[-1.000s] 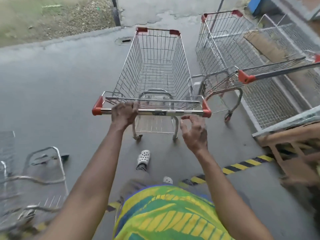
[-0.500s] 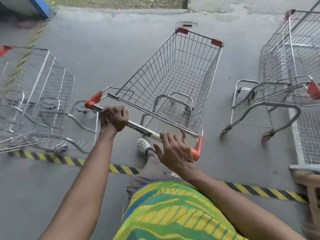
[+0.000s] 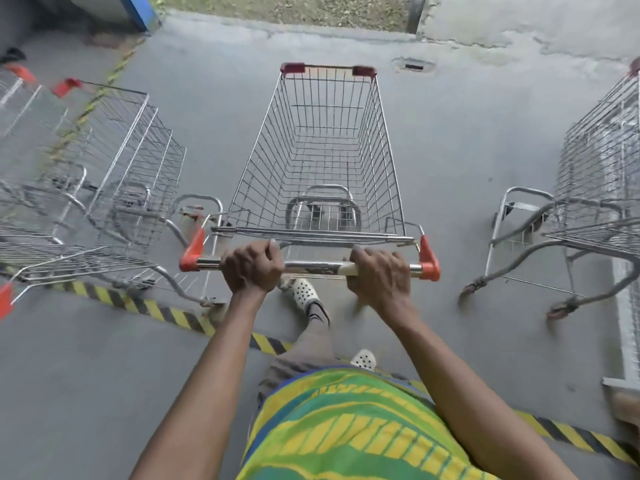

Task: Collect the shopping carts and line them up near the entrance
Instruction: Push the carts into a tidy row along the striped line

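Note:
An empty wire shopping cart (image 3: 322,157) with red corner caps stands straight ahead of me on the grey concrete. My left hand (image 3: 251,266) grips the left part of its metal handle bar (image 3: 311,268). My right hand (image 3: 379,277) grips the bar's right part, fingers curled over it. Nested wire carts (image 3: 114,168) with red caps stand at the left. Another cart (image 3: 595,188) stands at the right edge, partly cut off by the frame.
A yellow-and-black hazard stripe (image 3: 166,311) runs across the floor under my feet. A floor drain (image 3: 414,66) lies beyond the cart's front. A blue-edged object (image 3: 136,12) stands at the top left, with grass behind the concrete.
The cart has swung from angled right to pointing straight ahead. My right hand, resting loosely on the bar half a second ago, now grips it. The left carts appear closer.

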A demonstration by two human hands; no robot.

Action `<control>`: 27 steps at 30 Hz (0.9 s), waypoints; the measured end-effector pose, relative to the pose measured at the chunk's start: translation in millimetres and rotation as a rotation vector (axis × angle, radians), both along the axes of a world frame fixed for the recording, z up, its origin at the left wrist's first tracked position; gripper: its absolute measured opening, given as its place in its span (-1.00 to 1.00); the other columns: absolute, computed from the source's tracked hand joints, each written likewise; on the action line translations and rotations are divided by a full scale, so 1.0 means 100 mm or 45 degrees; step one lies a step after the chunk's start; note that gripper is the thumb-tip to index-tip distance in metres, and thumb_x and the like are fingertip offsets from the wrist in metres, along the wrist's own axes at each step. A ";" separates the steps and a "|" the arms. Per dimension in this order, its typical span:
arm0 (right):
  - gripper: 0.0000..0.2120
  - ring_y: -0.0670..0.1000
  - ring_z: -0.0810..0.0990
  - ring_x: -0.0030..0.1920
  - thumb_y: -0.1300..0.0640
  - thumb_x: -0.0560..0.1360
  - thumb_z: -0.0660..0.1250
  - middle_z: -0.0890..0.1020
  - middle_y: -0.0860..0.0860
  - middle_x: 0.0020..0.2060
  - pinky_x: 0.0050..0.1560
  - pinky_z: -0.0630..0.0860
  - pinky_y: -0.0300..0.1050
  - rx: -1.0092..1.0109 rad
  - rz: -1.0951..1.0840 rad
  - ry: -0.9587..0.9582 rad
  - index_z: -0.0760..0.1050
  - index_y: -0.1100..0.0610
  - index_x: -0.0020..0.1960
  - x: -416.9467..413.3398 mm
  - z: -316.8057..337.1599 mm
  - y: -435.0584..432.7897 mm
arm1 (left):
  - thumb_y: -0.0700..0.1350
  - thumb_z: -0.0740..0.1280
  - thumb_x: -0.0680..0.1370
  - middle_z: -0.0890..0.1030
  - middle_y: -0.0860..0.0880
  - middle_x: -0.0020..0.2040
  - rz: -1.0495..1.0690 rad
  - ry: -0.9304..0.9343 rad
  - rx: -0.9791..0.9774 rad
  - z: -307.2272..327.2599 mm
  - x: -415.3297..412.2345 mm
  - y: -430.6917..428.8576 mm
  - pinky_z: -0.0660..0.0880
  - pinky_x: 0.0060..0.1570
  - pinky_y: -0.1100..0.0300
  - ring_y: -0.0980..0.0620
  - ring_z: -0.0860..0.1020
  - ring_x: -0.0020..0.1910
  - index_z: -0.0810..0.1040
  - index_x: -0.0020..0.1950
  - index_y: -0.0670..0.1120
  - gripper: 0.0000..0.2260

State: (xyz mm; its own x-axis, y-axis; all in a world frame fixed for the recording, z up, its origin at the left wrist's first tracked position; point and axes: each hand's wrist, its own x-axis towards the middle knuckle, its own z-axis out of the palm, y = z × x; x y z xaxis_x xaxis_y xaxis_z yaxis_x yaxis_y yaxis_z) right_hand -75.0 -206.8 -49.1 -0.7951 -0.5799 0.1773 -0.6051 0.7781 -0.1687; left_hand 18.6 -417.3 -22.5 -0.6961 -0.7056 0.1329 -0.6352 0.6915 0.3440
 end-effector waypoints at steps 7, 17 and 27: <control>-0.94 0.11 0.63 -0.39 0.11 0.34 0.42 0.65 0.01 -0.40 -0.19 0.33 -0.09 0.107 -0.052 -0.070 0.54 0.06 -0.24 -0.69 0.05 -0.48 | 0.12 0.19 0.52 0.67 -0.12 -0.32 0.046 -0.059 -0.013 0.03 -0.45 -0.23 0.23 -0.19 0.14 -0.19 0.62 -0.28 0.68 -0.24 -0.10 -0.61; -0.93 0.16 0.64 -0.35 0.14 0.35 0.30 0.66 0.06 -0.35 -0.18 0.41 -0.05 0.058 -0.021 -0.089 0.55 0.08 -0.22 -1.42 0.00 -1.47 | 0.12 0.15 0.46 0.64 -0.12 -0.32 0.047 -0.081 0.010 -0.03 -1.27 -1.35 0.31 -0.19 0.11 -0.10 0.44 -0.34 0.62 -0.26 -0.10 -0.63; -0.70 0.12 0.64 -0.31 -0.22 0.44 0.38 0.66 -0.05 -0.29 -0.23 0.32 -0.09 -0.110 0.078 0.011 0.48 0.01 -0.15 -2.33 -0.08 -2.19 | 0.06 0.09 0.50 0.67 -0.19 -0.22 -0.063 -0.147 -0.001 -0.12 -2.49 -2.40 0.29 0.18 -0.03 -0.18 0.57 -0.21 0.63 -0.21 -0.11 -0.62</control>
